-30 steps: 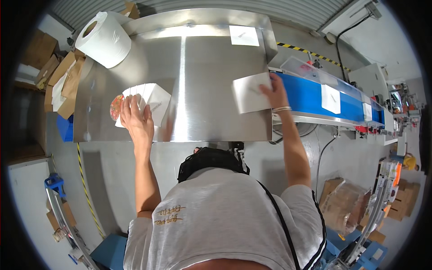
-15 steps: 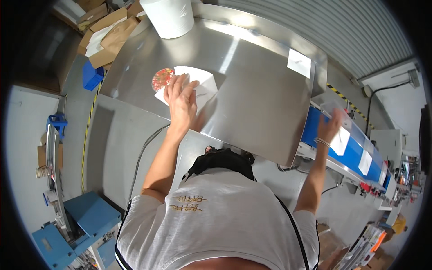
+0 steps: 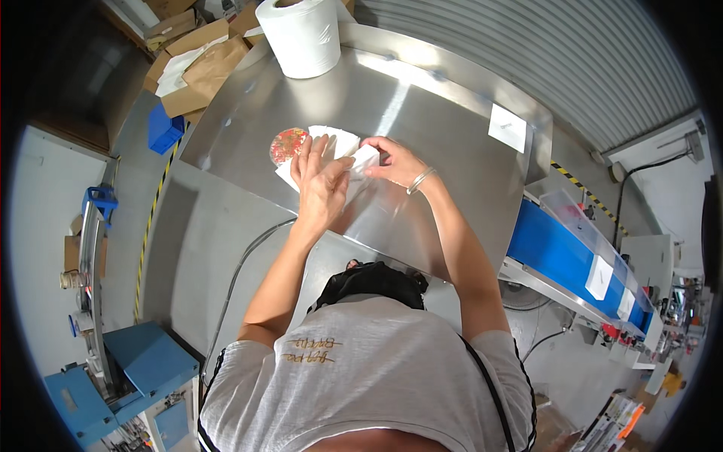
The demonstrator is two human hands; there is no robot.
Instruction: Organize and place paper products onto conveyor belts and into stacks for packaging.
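"So, what is the left hand (image 3: 320, 194) doing?"

"It is lying across a fan of white packets (image 3: 343, 140) on the steel worktop (image 3: 444, 151), near the front edge. Its grip is looking fairly loose, but the hand is hiding what is under it, so I cannot tell whether it is clasping anything."

"And the right hand (image 3: 398, 166)?"

"That grip is forming a narrow pinch: thumb and forefinger are holding the edge of a white piece (image 3: 366, 159), just beside the left thumb. A round red-patterned disc (image 3: 285, 148) is lying by the left fingertips."

"Which containers are you seeing?"

"Beyond the worktop's left end, an open cardboard box (image 3: 185, 102) is holding white paper (image 3: 181, 73) and brown paper (image 3: 217, 63). A blue bin (image 3: 163, 129) is sitting beside it; I cannot tell what it is containing."

"What else is lying about?"

"A white roll (image 3: 305, 47) is standing at the far left, a white sheet (image 3: 508, 129) is lying near the far right corner, and more white pieces are resting on the blue conveyor belt (image 3: 548, 247)."
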